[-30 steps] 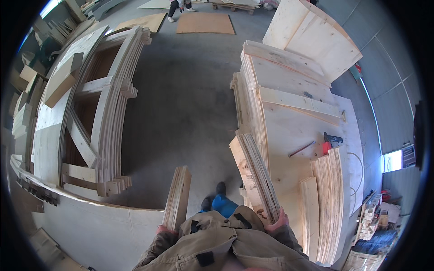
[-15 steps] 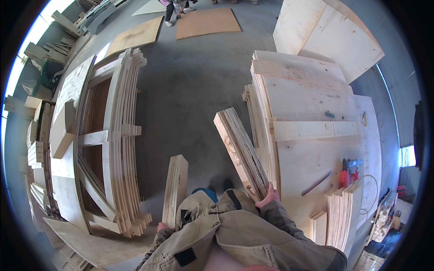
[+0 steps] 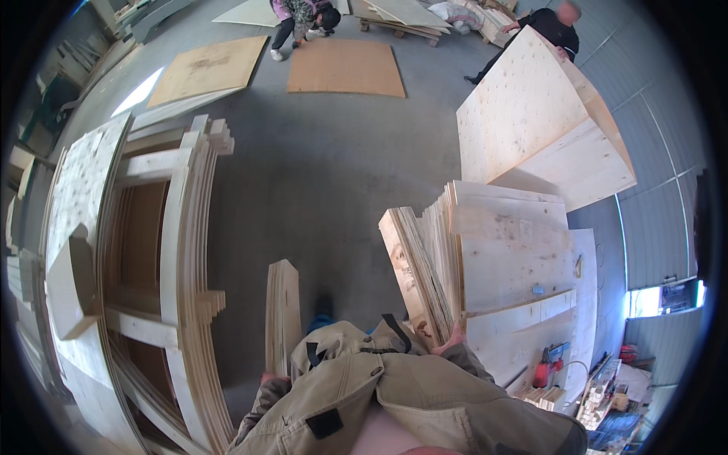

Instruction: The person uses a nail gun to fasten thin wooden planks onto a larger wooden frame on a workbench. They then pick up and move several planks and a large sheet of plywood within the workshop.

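Observation:
My left hand (image 3: 274, 378) is closed round the lower end of a bundle of wooden strips (image 3: 282, 318), which sticks out ahead of me at my left side. On the other side, my right hand (image 3: 452, 340) grips the near end of a longer bundle of plywood strips (image 3: 417, 274), with rough layered edges on top and a pale, knotty side. This second bundle slants ahead and to the left, beside the stack of plywood sheets (image 3: 516, 262). Whether it touches the stack I cannot tell. Both hands' fingers are partly hidden by the wood and sleeves.
Stacked wooden frames (image 3: 173, 250) stand at my left, topped by a plywood sheet (image 3: 87, 189). A large plywood box (image 3: 523, 98) rises at the far right. Ahead, a person (image 3: 303, 19) bends over a brown board (image 3: 346, 68). Another person (image 3: 547, 30) stands behind the box. A red clamp (image 3: 543, 370) lies at right.
The whole view has shifted forward and up, bringing the person in black at the far right into sight. Both bundles stay in my hands, the right one now nearer the sheet stack.

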### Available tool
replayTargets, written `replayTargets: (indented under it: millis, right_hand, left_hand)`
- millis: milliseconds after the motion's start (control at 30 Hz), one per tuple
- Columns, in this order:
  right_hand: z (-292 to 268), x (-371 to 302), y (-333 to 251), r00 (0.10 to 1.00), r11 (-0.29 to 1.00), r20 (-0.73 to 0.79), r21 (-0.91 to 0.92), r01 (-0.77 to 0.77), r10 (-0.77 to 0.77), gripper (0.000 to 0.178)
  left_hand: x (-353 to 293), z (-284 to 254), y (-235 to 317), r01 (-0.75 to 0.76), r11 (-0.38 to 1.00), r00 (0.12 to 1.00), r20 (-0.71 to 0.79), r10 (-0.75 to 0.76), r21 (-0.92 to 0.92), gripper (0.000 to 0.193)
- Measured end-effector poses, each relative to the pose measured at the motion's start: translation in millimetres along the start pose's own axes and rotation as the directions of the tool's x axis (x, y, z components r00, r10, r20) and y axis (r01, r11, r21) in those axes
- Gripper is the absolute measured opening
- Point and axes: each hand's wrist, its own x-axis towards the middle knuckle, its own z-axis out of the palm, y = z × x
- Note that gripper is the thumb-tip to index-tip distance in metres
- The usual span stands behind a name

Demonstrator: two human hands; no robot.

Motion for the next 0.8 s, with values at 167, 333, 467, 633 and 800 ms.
replayTargets:
  millis: [167, 333, 467, 633, 800]
  right_hand:
    - [-18.1, 91.7, -88.8, 0.985, 0.992, 0.119, 0.004, -0.125, 0.124, 0.130]
    - [3.5, 209.5, -153.7, 0.954, 0.979, 0.240, 0.053, -0.198, 0.180, 0.127]
    - [-7.6, 264.3, -203.6, 0.955, 0.964, 0.237, 0.148, -0.219, 0.181, 0.133]
    - [-48.8, 327.4, -256.3, 0.944, 0.961, 0.228, 0.092, -0.263, 0.236, 0.134]
    - [-72.5, 393.0, -297.6, 0.941, 0.950, 0.185, 0.080, -0.301, 0.283, 0.132]
  left_hand:
    - [59.3, -64.6, 93.5, -0.012, 0.998, 1.000, -0.016, 0.013, 0.069, 0.082]
    - [112.2, -138.9, 189.8, 0.037, 0.984, 0.996, -0.084, -0.023, 0.173, 0.082]
    - [157.3, -194.8, 258.8, 0.045, 0.968, 0.996, -0.081, -0.026, 0.246, 0.082]
    - [214.6, -225.5, 340.9, 0.040, 0.971, 0.999, -0.035, -0.032, 0.237, 0.082]
    - [238.2, -252.3, 438.4, 0.035, 0.972, 0.999, -0.030, -0.029, 0.231, 0.082]
